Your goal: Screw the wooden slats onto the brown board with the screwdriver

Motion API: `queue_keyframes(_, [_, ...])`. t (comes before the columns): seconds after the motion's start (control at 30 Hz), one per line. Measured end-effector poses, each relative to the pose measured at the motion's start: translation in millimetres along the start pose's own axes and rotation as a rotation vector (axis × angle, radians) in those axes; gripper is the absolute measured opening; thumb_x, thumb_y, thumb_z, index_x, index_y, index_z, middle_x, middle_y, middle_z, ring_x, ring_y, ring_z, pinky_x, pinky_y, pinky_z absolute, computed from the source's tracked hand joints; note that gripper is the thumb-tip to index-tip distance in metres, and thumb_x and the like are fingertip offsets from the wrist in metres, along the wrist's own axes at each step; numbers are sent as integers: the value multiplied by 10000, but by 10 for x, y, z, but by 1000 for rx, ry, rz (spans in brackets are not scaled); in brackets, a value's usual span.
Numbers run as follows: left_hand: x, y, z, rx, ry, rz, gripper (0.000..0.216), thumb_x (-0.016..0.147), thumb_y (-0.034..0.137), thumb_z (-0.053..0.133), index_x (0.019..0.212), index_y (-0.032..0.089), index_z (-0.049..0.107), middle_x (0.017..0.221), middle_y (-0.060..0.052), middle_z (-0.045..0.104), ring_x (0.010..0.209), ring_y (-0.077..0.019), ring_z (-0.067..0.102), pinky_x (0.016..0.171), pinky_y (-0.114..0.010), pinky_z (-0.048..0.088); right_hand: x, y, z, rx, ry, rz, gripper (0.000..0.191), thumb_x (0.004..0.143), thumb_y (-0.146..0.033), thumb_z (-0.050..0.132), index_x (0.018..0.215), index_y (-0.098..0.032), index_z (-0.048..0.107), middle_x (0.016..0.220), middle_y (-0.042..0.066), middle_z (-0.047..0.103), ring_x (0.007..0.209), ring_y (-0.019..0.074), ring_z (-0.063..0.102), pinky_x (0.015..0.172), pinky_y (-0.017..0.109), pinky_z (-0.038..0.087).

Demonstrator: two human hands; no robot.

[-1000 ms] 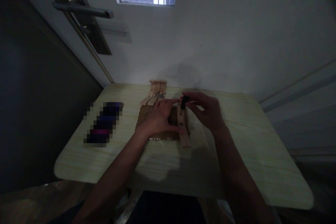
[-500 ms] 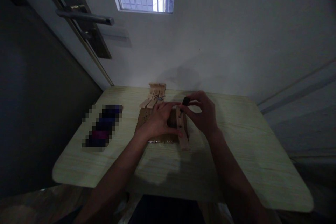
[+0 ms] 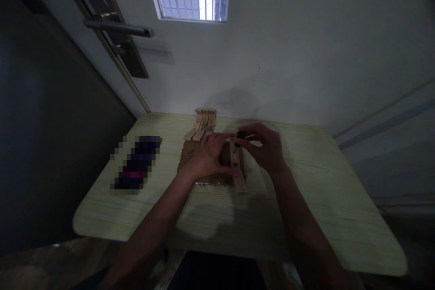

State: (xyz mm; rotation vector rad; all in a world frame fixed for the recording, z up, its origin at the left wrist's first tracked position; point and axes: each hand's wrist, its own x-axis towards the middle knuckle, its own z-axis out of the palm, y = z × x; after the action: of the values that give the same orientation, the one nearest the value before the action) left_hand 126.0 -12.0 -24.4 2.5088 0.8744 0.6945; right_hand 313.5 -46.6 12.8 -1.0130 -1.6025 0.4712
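Observation:
My left hand (image 3: 210,156) grips a light wooden strip (image 3: 240,183) with dark holes, its fingertips at the far end and its thumb against the near part. Pinched between the thumb and fingers of my right hand (image 3: 265,145) is a short black-handled screwdriver (image 3: 241,134). Its thin shank points down at the strip's upper part; whether a screw sits under the tip is too small to tell. Beneath the strip and my left hand lies a brown board (image 3: 185,156) with a shiny, plastic-looking near edge. Several small screws or bits rest on its left part.
Behind the board lie several shaped wooden pieces (image 3: 200,122) with metal screws (image 3: 208,127) on top. A blurred-out dark object (image 3: 137,163) is at the table's left. The pale wooden table (image 3: 316,199) stands against a white door (image 3: 288,45) with a lever handle (image 3: 118,28).
The whole view has shifted slightly. My right hand's fingers have changed their hold a little on the screwdriver, whose handle now leans differently. My left hand keeps its grip on the strip.

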Motion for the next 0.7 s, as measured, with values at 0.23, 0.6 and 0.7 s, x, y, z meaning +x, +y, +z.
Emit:
queue_keyframes(0.23, [7, 5, -7, -7, 2, -6, 1026, 574, 676, 784, 1405, 244, 365, 1343, -119, 527, 1257, -354, 453, 1073, -515, 311, 9, 20, 47, -208, 161, -42, 215, 714, -265, 783, 829, -191, 616, 707, -41, 606, 580, 83, 615, 525, 212, 592])
queue_keyframes(0.6, [-2, -2, -7, 7, 3, 13, 1032, 598, 682, 768, 1420, 243, 325, 1359, -129, 519, 1284, -353, 443, 1088, -514, 299, 29, -104, -125, -129, -101, -28, 183, 833, -238, 658, 1013, -211, 635, 866, 8, 724, 762, 134, 725, 639, 236, 632])
queue_keyframes(0.7, [-2, -12, 3, 15, 12, 17, 1026, 596, 690, 764, 1410, 240, 331, 1350, -127, 524, 1274, -350, 449, 1086, -509, 294, 59, -70, -109, -124, -99, -1, 214, 823, -260, 674, 1031, -226, 641, 853, -5, 718, 748, 123, 715, 628, 226, 622])
